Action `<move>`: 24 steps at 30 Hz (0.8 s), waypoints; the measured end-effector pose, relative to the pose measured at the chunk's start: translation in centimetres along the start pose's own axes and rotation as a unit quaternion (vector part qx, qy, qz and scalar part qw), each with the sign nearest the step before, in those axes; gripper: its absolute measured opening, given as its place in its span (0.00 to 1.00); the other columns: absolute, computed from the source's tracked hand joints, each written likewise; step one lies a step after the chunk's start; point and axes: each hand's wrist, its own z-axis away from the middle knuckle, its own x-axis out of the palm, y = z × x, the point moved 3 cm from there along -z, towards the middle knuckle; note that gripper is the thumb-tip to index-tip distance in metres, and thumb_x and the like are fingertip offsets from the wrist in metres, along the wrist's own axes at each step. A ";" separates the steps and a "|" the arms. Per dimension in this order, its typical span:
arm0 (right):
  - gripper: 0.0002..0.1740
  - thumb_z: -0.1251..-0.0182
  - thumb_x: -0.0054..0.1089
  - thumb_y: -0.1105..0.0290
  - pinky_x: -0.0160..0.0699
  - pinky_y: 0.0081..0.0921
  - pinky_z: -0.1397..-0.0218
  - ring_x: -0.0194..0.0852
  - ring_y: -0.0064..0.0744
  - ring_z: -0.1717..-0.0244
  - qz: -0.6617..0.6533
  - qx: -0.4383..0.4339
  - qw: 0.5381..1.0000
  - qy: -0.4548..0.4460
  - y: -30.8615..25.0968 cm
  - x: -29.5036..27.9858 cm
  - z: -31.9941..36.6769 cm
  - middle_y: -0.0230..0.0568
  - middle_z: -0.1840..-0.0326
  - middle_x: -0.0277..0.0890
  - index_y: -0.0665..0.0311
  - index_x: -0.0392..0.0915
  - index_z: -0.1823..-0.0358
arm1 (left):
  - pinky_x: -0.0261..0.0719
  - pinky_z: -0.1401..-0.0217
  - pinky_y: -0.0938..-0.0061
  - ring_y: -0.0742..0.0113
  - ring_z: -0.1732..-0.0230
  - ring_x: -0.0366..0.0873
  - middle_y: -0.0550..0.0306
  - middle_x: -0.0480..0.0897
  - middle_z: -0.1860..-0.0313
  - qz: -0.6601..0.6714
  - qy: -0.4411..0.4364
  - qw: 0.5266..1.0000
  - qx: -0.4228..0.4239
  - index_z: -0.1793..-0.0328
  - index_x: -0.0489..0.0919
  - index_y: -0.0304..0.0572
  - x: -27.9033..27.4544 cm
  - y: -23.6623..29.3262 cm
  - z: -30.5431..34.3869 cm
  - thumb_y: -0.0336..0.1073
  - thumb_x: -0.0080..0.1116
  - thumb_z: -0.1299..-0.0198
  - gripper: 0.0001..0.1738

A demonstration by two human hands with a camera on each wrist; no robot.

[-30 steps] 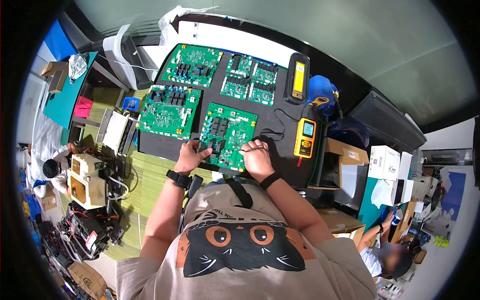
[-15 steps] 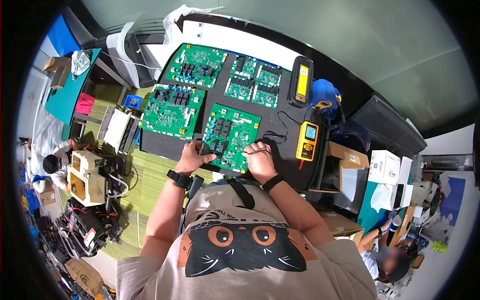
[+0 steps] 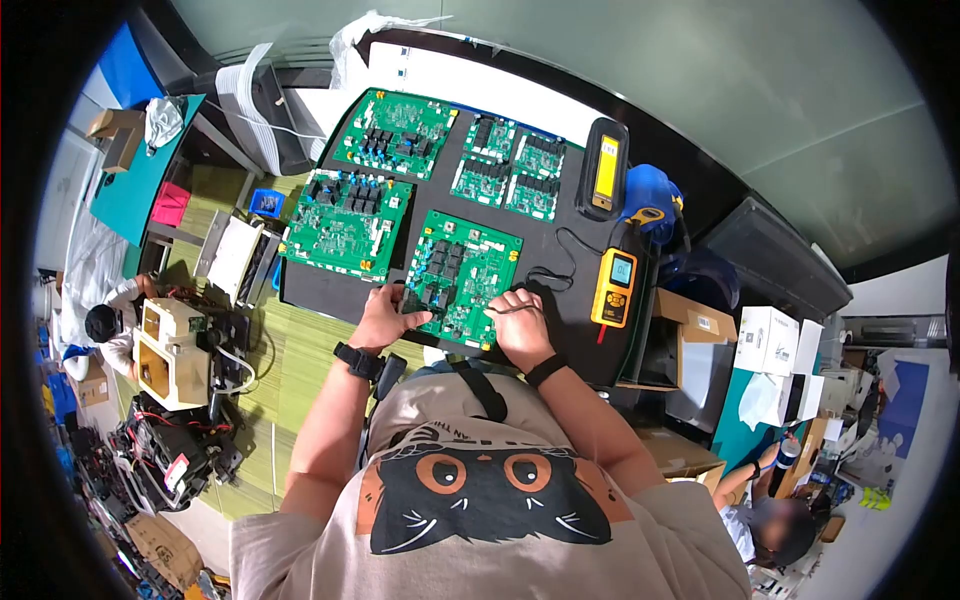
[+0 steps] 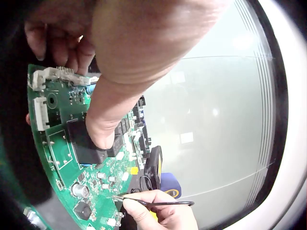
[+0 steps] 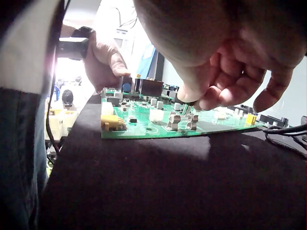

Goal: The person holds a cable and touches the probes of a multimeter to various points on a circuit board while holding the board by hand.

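Note:
A green circuit board lies on the dark table in front of the person. The left hand holds its left near edge, with the thumb pressing on a black relay block and the other fingers curled at the edge connectors. Over the near right part of the board, the right hand pinches dark tweezers between thumb and fingers. Their metal tips point down at small components on the board, close to a round capacitor.
Two similar large boards lie to the left and behind. Several smaller boards stand at the back. To the right are a yellow meter with a black cable, a black-and-yellow case and a blue object.
The left thumb has slid slightly toward the near edge of the board. The tweezers have turned a little in the right hand, which stays over the same area. The head view has shifted slightly.

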 end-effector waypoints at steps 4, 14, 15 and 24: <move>0.03 0.41 0.57 0.67 0.67 0.37 0.50 0.70 0.36 0.57 -0.003 0.002 1.000 0.007 -0.3 -0.3 -0.1 0.31 0.66 0.73 0.53 0.78 0.71 | 0.82 0.47 0.70 0.59 0.51 0.78 0.43 0.71 0.45 0.015 -0.005 1.000 0.002 0.39 0.72 0.26 0.0 0.5 0.1 0.43 0.84 0.62 0.46; 0.03 0.42 0.58 0.68 0.67 0.38 0.50 0.72 0.38 0.57 -0.044 -0.014 0.999 0.014 -0.4 -1.3 -0.1 0.31 0.64 0.77 0.54 0.80 0.68 | 0.80 0.44 0.68 0.57 0.49 0.77 0.43 0.70 0.44 -0.017 -0.006 1.000 0.003 0.36 0.70 0.27 0.0 -0.3 0.1 0.45 0.83 0.62 0.49; 0.03 0.42 0.58 0.68 0.67 0.38 0.50 0.72 0.38 0.57 -0.066 -0.007 0.998 0.017 -0.4 -1.4 0.0 0.31 0.63 0.77 0.54 0.80 0.68 | 0.80 0.43 0.68 0.57 0.49 0.77 0.43 0.70 0.44 -0.013 -0.012 1.000 -0.001 0.36 0.70 0.27 0.1 -0.3 0.0 0.46 0.83 0.62 0.49; 0.03 0.40 0.57 0.68 0.66 0.38 0.49 0.72 0.39 0.56 -0.108 -0.033 0.994 -0.011 -1.9 -1.5 -0.3 0.32 0.63 0.78 0.54 0.80 0.68 | 0.79 0.43 0.67 0.56 0.48 0.76 0.42 0.70 0.44 -0.015 -0.018 1.000 -0.004 0.37 0.71 0.29 0.0 -0.2 -0.1 0.47 0.83 0.61 0.48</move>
